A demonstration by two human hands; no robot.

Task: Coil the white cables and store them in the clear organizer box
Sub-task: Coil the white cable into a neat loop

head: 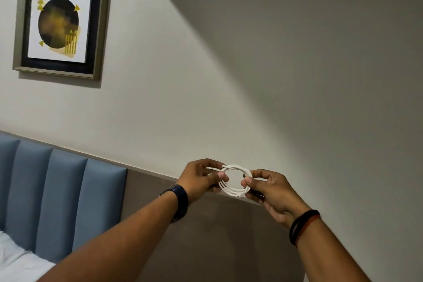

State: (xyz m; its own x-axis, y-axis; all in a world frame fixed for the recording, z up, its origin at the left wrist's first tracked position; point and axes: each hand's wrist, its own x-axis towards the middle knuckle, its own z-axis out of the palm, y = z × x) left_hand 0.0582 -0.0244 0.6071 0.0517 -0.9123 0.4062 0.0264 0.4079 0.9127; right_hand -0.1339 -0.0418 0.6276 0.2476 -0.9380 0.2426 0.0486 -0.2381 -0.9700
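Observation:
A white cable [237,190] is wound into a small round coil of several loops and held up in the air in front of the wall. My left hand [201,181] pinches the coil's left side between thumb and fingers. My right hand [269,191] pinches its right side the same way. One cable end crosses over the loops at the coil's top left. The clear organizer box is not in view.
A framed picture [60,24] hangs on the pale wall at upper left. A blue padded headboard [57,199] and a white bed sheet [16,263] lie at lower left. A brown wall panel [217,236] sits behind my forearms.

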